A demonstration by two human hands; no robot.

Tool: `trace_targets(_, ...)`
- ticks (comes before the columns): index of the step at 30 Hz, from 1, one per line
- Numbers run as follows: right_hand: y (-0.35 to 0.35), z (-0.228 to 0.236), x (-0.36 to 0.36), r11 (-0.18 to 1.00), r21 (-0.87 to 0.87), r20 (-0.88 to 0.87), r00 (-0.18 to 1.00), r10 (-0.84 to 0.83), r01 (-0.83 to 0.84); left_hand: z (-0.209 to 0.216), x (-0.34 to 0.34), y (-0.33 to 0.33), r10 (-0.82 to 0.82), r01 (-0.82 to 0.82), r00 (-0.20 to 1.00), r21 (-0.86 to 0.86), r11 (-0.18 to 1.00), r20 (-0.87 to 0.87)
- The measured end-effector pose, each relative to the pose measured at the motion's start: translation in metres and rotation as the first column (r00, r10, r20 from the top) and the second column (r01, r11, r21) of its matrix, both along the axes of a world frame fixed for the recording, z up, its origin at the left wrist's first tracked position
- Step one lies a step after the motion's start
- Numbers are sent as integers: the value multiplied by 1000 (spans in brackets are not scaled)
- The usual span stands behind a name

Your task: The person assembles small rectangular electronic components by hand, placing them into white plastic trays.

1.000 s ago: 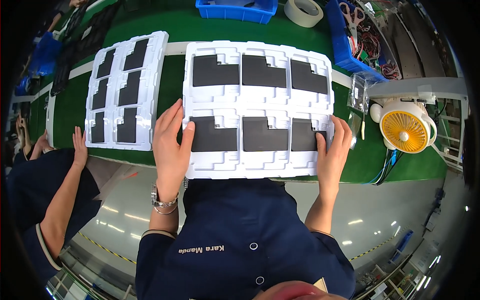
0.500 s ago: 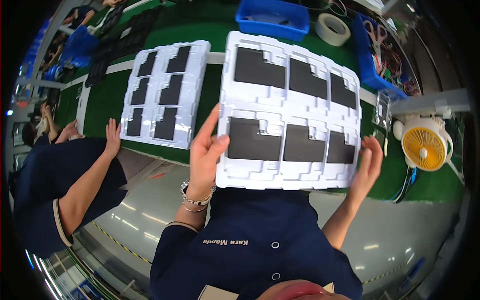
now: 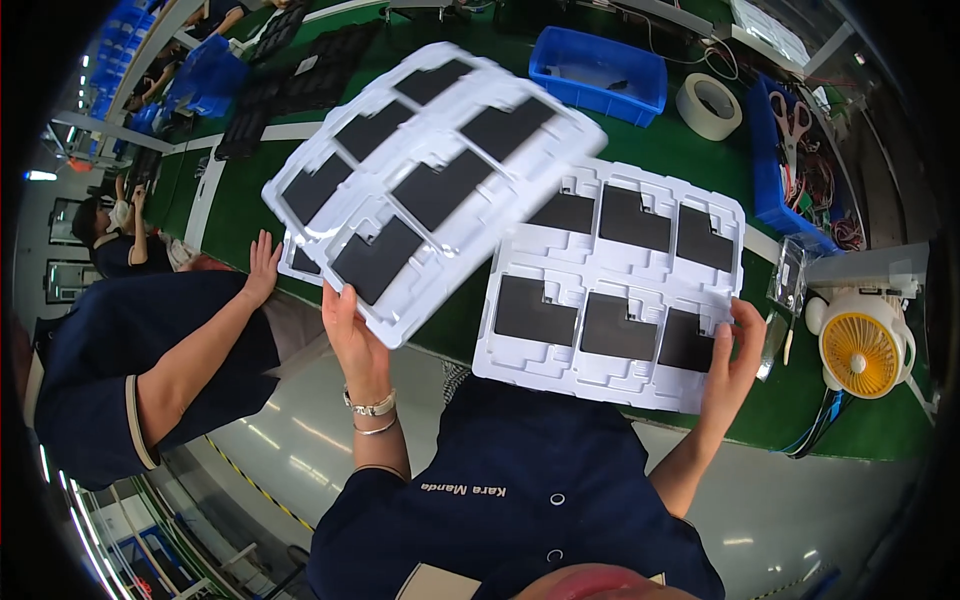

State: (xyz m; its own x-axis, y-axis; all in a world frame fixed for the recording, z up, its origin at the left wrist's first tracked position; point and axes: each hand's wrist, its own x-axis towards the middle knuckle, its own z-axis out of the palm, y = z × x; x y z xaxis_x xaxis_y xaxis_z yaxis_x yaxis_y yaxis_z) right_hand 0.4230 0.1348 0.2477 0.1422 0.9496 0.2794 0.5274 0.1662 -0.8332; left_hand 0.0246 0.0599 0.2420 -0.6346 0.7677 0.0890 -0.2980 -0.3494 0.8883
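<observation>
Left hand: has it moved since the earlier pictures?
Yes: judged against the fan, the left hand has moved to the left, farther away from it.

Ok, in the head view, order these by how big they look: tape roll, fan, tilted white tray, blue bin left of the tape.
1. Tilted white tray: clearly largest; being nearer the camera helps.
2. Blue bin and fan: too alike to rank.
3. Tape roll: smallest.

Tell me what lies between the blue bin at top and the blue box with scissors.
In the head view, a pale roll of tape lies between them.
</observation>
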Motion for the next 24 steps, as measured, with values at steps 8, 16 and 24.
trace_targets(8, 8, 3, -23, 999, 10, 207, 978, 31, -33, -37, -23, 5, 147, -146, 984, -18, 989, 98)
trace_targets(16, 10, 23, -21, 985, -44, 417, 892, 172, -169, -46, -27, -3, 264, -272, 962, -201, 941, -64)
trace_targets(24, 30, 55, -63, 871, -126, 531, 710, 463, -474, -50, -47, -27, 210, -360, 921, -514, 778, -327)
